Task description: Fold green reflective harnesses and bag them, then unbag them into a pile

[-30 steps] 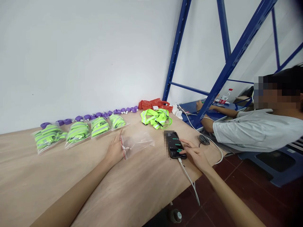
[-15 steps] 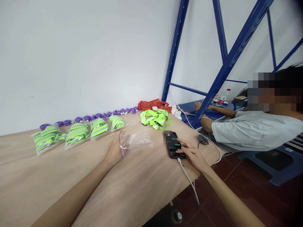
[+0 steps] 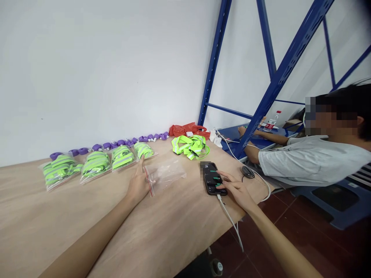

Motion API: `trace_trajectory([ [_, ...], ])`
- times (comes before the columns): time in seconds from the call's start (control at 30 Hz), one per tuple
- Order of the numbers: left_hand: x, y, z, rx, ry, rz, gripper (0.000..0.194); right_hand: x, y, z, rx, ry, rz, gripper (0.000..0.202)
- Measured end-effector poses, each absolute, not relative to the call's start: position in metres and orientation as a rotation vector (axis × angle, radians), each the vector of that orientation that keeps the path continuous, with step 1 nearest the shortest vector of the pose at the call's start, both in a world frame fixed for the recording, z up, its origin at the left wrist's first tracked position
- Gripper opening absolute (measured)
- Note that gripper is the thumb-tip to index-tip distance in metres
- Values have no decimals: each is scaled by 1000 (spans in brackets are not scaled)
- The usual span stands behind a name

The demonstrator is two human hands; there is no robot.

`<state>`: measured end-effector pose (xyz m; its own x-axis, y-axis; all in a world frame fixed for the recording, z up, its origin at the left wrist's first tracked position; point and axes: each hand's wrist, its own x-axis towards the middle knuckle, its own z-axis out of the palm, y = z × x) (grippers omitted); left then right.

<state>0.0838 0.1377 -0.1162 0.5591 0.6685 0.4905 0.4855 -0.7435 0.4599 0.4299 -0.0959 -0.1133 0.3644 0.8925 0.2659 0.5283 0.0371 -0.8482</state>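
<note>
Hands well apart, the person rests the left hand [image 3: 137,186] at the red-edged mouth of a clear bag [image 3: 168,173], perhaps steadying it, though its grip is unclear, while the right hand's [image 3: 239,193] loosely spread fingers meet a phone [image 3: 213,178], probably near the table [image 3: 130,243] edge for its cable [image 3: 231,222]. Compared with half a second ago, one left finger points more toward the nearest filled bag [image 3: 143,150].
</note>
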Motion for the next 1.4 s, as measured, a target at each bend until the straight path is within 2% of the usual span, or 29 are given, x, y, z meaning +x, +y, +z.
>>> trace_trajectory([
  [0.17, 82, 141, -115, 2661, 729, 1233, 18, 432, -96, -116, -1609, -1275, 438, 52],
  [0.27, 82, 141, -116, 2555, 631, 1181, 23, 435, -97, -118, -1577, -1224, 413, 51],
  [0.57, 83, 142, -118, 2413, 726, 866, 55, 427, -95, -114, -1651, -1297, 438, 52],
  [1.03, 85, 146, -125, 2513, 713, 832, 50, 422, -95, -111, -1684, -1408, 445, 50],
  [1.4, 86, 145, -122, 2524, 709, 796, 51, 422, -96, -108, -1616, -1286, 476, 50],
])
